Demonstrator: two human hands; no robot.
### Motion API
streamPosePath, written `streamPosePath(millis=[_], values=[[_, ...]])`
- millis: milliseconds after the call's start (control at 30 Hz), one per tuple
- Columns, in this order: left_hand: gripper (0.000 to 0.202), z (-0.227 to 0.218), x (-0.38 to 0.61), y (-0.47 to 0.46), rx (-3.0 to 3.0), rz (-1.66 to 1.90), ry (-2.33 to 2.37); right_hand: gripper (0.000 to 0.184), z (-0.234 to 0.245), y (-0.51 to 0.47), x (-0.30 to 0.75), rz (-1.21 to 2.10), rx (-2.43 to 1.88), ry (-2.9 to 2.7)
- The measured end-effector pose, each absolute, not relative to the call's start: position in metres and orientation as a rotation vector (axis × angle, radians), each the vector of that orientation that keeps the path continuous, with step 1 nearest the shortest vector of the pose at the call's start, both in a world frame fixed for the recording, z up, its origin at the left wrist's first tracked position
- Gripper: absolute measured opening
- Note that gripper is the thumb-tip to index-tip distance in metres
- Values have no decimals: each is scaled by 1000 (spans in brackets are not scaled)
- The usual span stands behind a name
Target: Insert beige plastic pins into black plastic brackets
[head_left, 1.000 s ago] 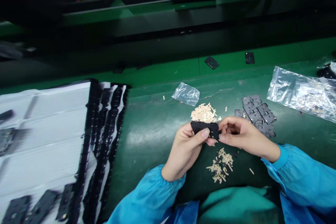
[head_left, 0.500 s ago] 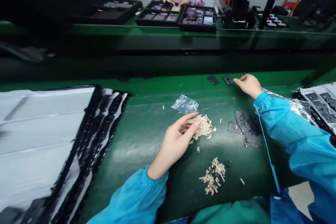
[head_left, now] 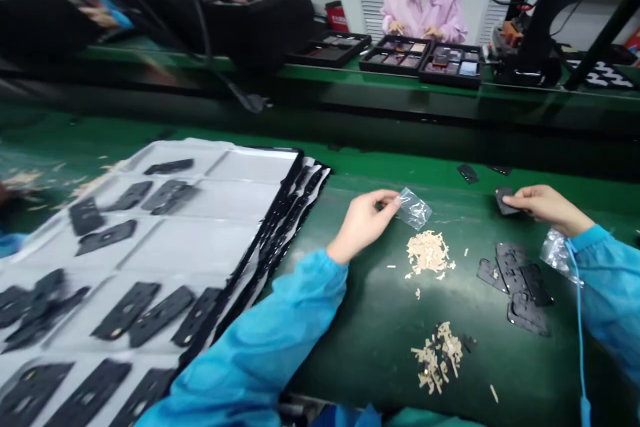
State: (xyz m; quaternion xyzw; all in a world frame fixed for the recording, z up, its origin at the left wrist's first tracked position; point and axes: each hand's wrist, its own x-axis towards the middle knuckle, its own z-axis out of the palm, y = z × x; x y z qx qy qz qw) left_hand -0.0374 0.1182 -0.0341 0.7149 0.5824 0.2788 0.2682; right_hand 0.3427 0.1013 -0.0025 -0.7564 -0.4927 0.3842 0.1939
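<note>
My left hand (head_left: 367,219) is closed in a pinch at the left edge of a small clear plastic bag (head_left: 415,210). Just in front of the bag lies a heap of small beige strips (head_left: 429,251). My right hand (head_left: 545,205), farther right, pinches a small flat black plastic part (head_left: 507,201) between thumb and fingers. Below that hand several black plates (head_left: 515,267) overlap on the green table (head_left: 350,340). Nearer to me is a second heap, beige strips mixed with dark bits (head_left: 440,357).
To the left, stacked white-lined trays (head_left: 240,240) carry several black plates (head_left: 125,310). Another small black part (head_left: 468,173) lies at the back. Clear film (head_left: 557,253) sits by my right sleeve. Across the bench, a person in pink (head_left: 425,0) works at black trays (head_left: 395,57).
The view has swung left, showing more of the trays. My left hand has moved from the beige heap to the plastic bag. My right hand has lifted a black part from the back.
</note>
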Motion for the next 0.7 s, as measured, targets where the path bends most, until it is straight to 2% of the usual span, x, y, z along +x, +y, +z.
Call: streamPosePath(millis=[200, 333, 500, 700], values=[[40, -27, -63, 255, 1953, 615, 1947, 55, -2, 65, 276, 1500, -1683, -1654], [37, -31, -70, 312, 1918, 472, 2021, 55, 6, 48, 262, 1471, -1643, -1739], [35, -39, -100, 342, 1826, 331, 2038, 58, 16, 36, 276, 1430, -1720, -1687], [37, -42, -123, 346, 1653, 385, 2077, 60, 22, 46, 264, 1461, -1720, -1633]])
